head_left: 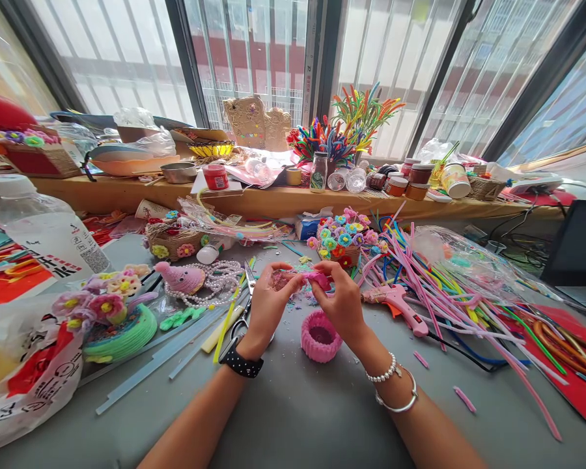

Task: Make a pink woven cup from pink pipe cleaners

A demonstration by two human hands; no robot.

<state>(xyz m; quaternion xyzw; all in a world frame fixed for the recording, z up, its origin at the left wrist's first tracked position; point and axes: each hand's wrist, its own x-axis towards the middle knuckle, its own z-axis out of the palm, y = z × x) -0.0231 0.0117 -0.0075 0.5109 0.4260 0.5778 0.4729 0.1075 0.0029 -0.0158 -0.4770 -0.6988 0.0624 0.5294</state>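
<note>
Both hands meet above the middle of the table on a small bright pink fuzzy piece (321, 281), which looks like bent pipe cleaner; fingers hide much of it. My left hand (272, 301) is closed, its thumb and fingertips pinching the piece's left end. The fingers of my right hand (339, 301) are closed around its right side. Just below them a round pink pipe-cleaner pot (321, 352) stands upright, its dark opening facing up. Scissors (248, 286) lie beside my left wrist. A pink glue gun (398, 307) rests to the right of my right hand.
Pipe cleaners (439, 293) are heaped at right, with cut pink bits (463, 399) nearby. Translucent glue sticks (161, 361), a green flower pot (122, 332), pearl strings (224, 280) and a bottle (46, 228) occupy the left. A flower basket (346, 241) stands behind my hands.
</note>
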